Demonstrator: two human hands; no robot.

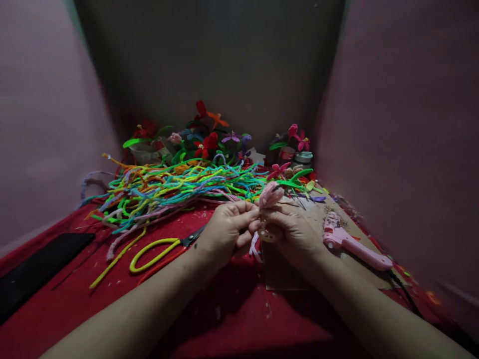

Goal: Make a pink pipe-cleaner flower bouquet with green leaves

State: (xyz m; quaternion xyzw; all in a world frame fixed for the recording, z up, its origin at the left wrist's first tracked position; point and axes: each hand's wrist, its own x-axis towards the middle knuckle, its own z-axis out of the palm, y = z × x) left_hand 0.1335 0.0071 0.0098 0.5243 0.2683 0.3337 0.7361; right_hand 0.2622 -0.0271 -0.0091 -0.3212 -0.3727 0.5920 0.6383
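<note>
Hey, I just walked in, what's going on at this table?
A person is holding a pale pink fuzzy flower just above the red cloth, the fingers of the left hand and right hand pinched together beneath its head. Behind lies a tangled heap of multicoloured fuzzy stems. Yellow-handled metal scissors lie to the left; a pink plastic glue gun rests on brown cardboard to the right.

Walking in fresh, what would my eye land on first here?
Likely the bright fuzzy stems heaped on the red cloth, left of centre. Next, the pink flower held between left hand and right hand, mid-picture. Behind the heap, colourful flowers rise before the dark wall.
</note>
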